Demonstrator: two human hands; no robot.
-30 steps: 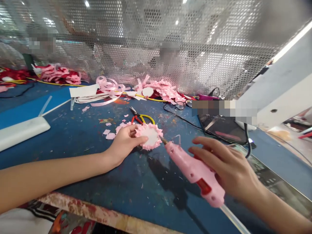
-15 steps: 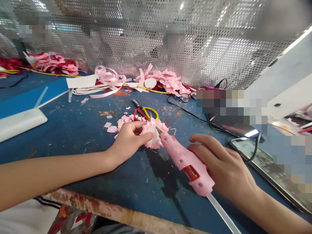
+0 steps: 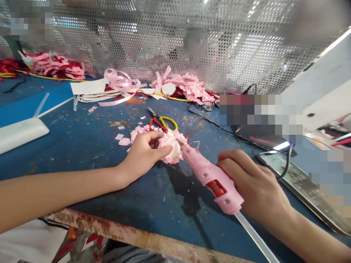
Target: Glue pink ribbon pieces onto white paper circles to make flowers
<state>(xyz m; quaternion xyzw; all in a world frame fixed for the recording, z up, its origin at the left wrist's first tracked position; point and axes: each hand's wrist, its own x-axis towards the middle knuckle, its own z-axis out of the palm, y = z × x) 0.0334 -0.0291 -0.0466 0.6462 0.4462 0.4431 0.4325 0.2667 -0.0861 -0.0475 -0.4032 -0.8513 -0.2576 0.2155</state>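
Head view: left hand pinches pink flower; right hand grips glue gun, nozzle touching it

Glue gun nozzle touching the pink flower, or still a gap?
Touching. In the head view the tip of the glue gun, held in the right hand, meets the white centre of the pink flower pinched by the left hand; no gap shows.

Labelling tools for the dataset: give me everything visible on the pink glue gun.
The pink plastic glue gun lies slanted in the right hand, metal nozzle up-left against the frilly pink ribbon flower that the left hand pinches. It has an orange-red trigger, a thin wire stand near the nozzle, and a clear glue stick jutting from its rear. Its body looks smeared with residue.
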